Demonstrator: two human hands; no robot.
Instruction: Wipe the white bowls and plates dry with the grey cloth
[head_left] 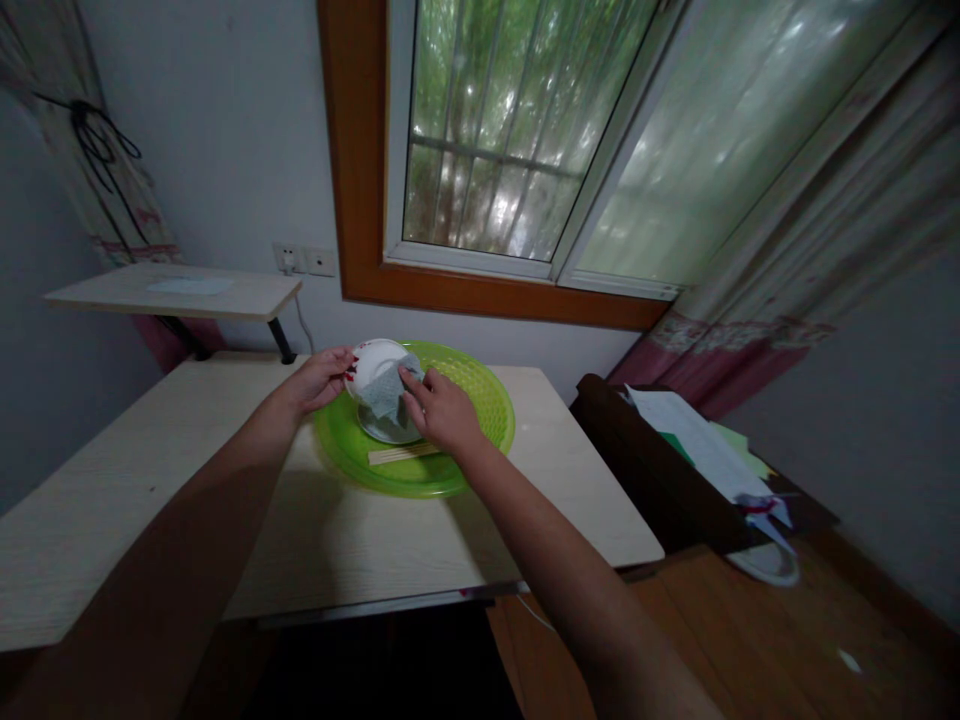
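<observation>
My left hand (324, 378) grips the left rim of a white dish (377, 358) with red marks, tilted up above a green plastic tray (339, 462). In my right hand (442, 405) is a grey-green cloth (388, 392), pinched between the fingers and pressed against the dish. Beneath the cloth another round dish (386, 428) rests in the tray, partly covered. Several light wooden chopsticks (401, 454) lie in the tray below it, their right ends hidden by my right hand.
The tray stands on a pale wooden table (390, 545). A raised shelf (187, 290) is at the back left. A wall with sockets (304, 260) and a barred window (495, 150) lies behind. To the right, papers (690, 440) lie on a dark brown piece of furniture (637, 470).
</observation>
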